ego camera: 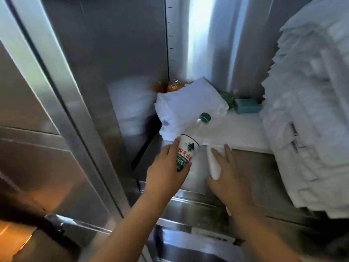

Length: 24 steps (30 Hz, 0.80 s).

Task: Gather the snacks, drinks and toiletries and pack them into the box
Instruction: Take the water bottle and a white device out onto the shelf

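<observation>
My left hand grips a clear water bottle with a green cap and a white and green label, tilted with its cap toward the shelf. My right hand holds a small white packet just right of the bottle. Both hands are at the front edge of a steel cabinet shelf. At the back of the shelf stand orange drink bottles, partly hidden behind folded white cloth. A teal box and a green packet lie at the back right. No packing box is in view.
A tall stack of white towels fills the right side of the shelf. The open steel cabinet door stands at the left. A flat white sheet covers the shelf's middle. A lower steel ledge lies under my forearms.
</observation>
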### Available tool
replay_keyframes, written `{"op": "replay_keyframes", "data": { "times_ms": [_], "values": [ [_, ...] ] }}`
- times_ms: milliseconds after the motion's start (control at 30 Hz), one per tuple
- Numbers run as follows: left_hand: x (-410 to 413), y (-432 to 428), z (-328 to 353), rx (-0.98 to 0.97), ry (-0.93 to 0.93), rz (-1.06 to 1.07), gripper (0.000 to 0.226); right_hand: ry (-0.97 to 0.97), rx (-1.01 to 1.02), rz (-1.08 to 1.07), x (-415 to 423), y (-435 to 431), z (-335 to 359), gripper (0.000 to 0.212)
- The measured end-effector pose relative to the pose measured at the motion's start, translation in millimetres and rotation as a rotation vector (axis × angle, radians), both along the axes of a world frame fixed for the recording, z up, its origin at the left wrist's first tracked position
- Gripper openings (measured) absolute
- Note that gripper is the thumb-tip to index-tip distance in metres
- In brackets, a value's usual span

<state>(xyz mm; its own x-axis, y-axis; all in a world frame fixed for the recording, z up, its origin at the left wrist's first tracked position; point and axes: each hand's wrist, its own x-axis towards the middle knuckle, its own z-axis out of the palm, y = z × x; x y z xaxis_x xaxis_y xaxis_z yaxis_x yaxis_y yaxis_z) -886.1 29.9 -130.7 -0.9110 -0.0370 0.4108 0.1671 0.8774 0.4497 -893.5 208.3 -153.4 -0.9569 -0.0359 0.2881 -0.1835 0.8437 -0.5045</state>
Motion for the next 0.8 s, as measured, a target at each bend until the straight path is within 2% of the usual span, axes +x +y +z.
{"op": "replay_keyframes", "data": {
  "times_ms": [233,533,733,800],
  "values": [
    [134,-70,10,0.104,0.054,0.017,0.075,0.233,-0.056,0.022,125,-80,24,0.081],
    [290,-138,16,0.122,0.132,0.292,0.075,0.264,-0.106,0.288,240,-159,38,0.08],
    [405,-141,1,0.167,0.141,0.566,0.078,0.249,-0.121,0.554,325,-181,26,0.083],
    [440,-135,-7,0.217,0.111,0.632,0.078,0.227,-0.097,0.635,355,-181,18,0.077]
  ]
}}
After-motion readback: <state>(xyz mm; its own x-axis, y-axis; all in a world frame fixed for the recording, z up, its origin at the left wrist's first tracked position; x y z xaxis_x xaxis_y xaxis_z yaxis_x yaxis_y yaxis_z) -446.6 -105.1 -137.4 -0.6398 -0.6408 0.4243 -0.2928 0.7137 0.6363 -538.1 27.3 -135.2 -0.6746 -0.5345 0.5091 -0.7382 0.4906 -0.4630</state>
